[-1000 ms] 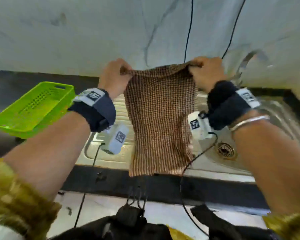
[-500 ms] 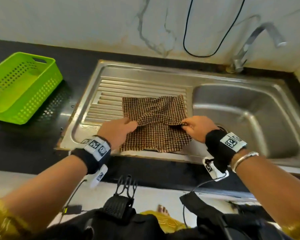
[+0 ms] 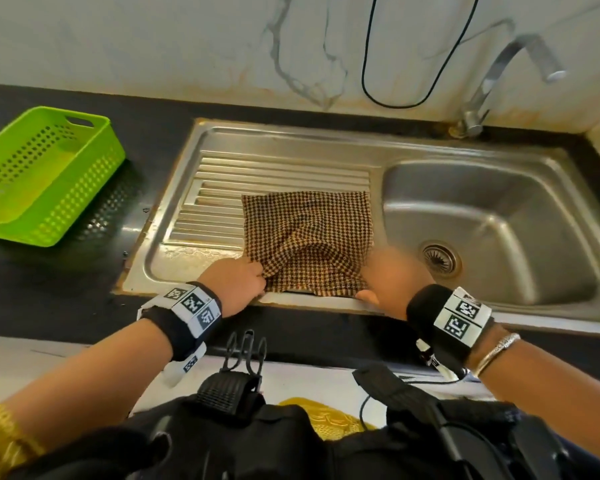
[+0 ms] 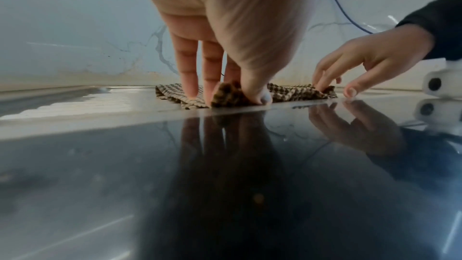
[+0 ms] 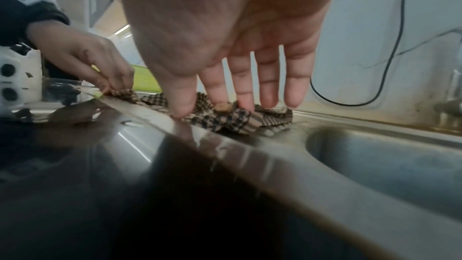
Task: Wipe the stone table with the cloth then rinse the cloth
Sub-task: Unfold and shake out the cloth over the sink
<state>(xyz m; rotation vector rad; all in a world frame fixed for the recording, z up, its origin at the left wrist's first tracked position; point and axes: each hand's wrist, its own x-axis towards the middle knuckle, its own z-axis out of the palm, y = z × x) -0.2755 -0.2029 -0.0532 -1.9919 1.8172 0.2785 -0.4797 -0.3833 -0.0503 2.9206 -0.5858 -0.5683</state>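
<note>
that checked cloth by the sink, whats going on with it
A person is handling the checked cloth on the ribbed drainboard of the steel sink. The left hand pinches its near left corner, a fold bunched against the thumb. The right hand has straight fingers on the near right edge. The tap shows no water running, and a green basket sits on the dark counter.

A green basket sits on the dark counter, left of the steel sink. A tap rises behind the basin, and a black cable loops down the wall, possibly marble.
</note>
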